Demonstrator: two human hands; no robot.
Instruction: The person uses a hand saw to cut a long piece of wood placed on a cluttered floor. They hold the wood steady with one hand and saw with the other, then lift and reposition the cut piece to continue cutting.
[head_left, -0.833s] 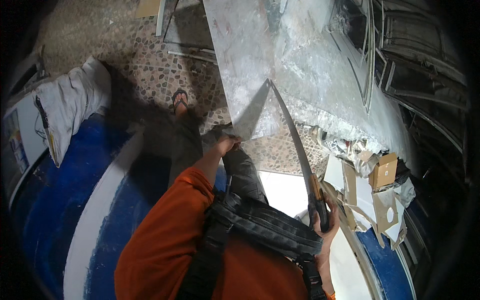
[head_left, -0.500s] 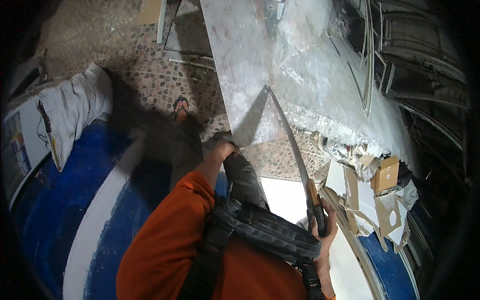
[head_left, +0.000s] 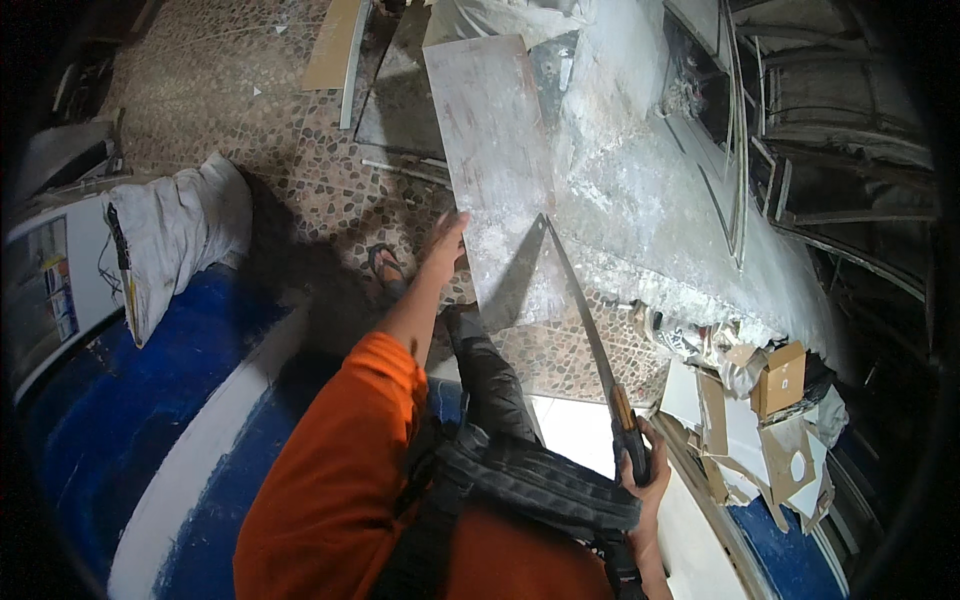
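Observation:
A handsaw (head_left: 588,318) with a long tapering blade and a black and wood-coloured handle is in my right hand (head_left: 648,462), its fingers wrapped round the handle. The blade points away from me, its tip over the right edge of a long whitish-grey board (head_left: 495,140). Along the board's left edge is my left hand (head_left: 450,240), with fingers and thumb apart; it touches or nearly touches that edge. Whether any fingers reach underneath is hidden. A dark shadow of the saw falls across the near end of the board.
Dusty grey-white sheeting (head_left: 640,180) spreads right of the board. Torn cardboard (head_left: 785,380) and scraps lie at the right, below dark metal frames (head_left: 850,160). A white sack (head_left: 180,230) sits at the left by a blue-and-white painted surface (head_left: 150,340). Pebble-patterned tiles (head_left: 250,110) cover the floor.
My left hand has moved from beside my knee, away from me, to the board's left edge. The view has shifted, showing the board's far end. My right hand still holds the handsaw.

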